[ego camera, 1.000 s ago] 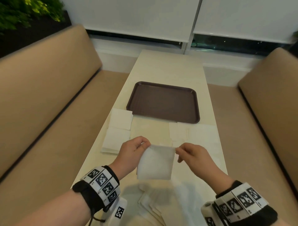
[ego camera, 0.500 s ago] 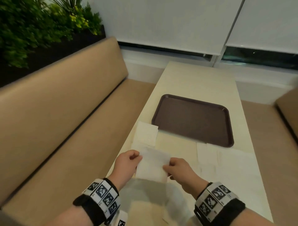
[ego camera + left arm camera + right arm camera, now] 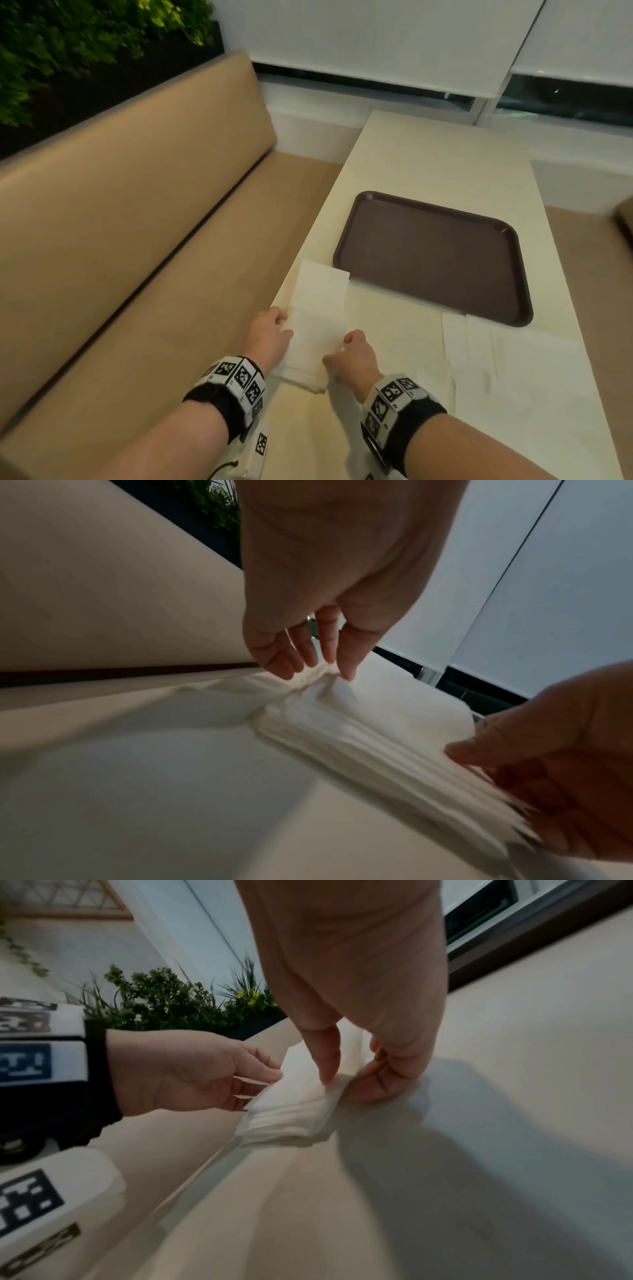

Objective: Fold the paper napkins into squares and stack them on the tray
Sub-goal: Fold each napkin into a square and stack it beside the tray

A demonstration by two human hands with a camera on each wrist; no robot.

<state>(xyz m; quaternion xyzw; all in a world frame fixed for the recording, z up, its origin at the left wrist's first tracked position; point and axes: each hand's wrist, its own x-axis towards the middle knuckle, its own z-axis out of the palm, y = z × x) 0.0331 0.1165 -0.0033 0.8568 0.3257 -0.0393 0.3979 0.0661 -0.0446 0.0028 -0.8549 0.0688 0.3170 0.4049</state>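
Note:
A folded white napkin (image 3: 317, 337) lies on top of a pile of folded napkins (image 3: 301, 377) at the table's left edge. My left hand (image 3: 286, 325) pinches its left edge and my right hand (image 3: 342, 346) pinches its right corner. The left wrist view shows my left hand (image 3: 322, 669) with fingertips down on the napkin's (image 3: 377, 718) far corner. In the right wrist view my right hand (image 3: 342, 1085) has the napkin (image 3: 301, 1096) between thumb and forefinger. The brown tray (image 3: 513, 308) beyond holds nothing.
Another folded napkin (image 3: 322, 284) lies just beyond the pile, beside the tray's near left corner. Unfolded napkins (image 3: 496, 363) are spread on the table to the right. A tan bench (image 3: 137, 240) runs along the left, close to the table's edge.
Both hands carried the folded napkin from mid-air over the table's middle, left and down onto the pile at the left edge. The head view swung left.

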